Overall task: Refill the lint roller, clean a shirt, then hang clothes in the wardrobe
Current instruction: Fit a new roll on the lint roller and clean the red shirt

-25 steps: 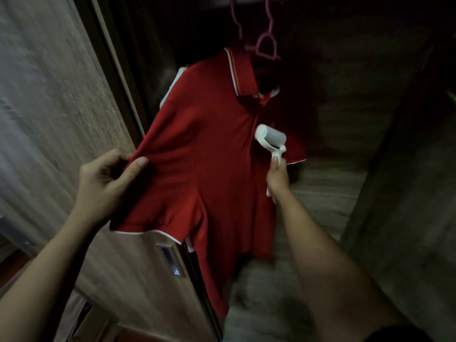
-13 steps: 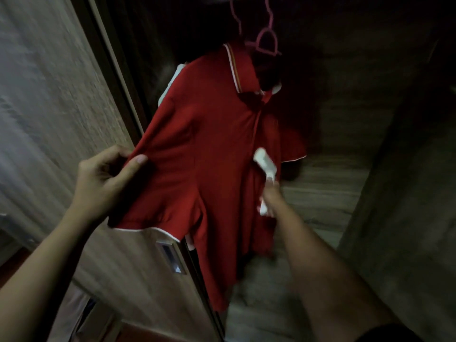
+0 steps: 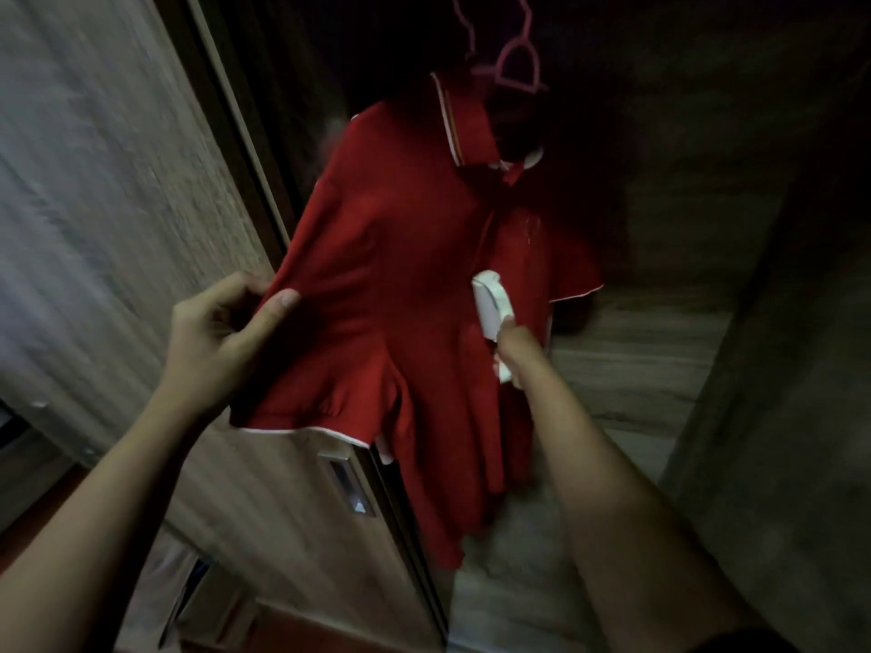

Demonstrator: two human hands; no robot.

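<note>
A red polo shirt (image 3: pixel 414 285) with white trim hangs from a pink hanger (image 3: pixel 516 70) inside the dark wardrobe. My left hand (image 3: pixel 221 337) pinches the shirt's left sleeve and holds it stretched out to the side. My right hand (image 3: pixel 516 351) grips the handle of a white lint roller (image 3: pixel 490 301), whose roll lies against the shirt's front just below the placket.
The wood-grain wardrobe door (image 3: pixel 118 205) stands open at the left, with a recessed metal handle (image 3: pixel 351 487) low on its edge. A wardrobe side panel (image 3: pixel 777 369) rises at the right. Wooden shelving (image 3: pixel 650 360) lies behind the shirt.
The lint roller has travelled down the shirt front from just under the collar to mid-chest. My left hand has kept its hold on the sleeve.
</note>
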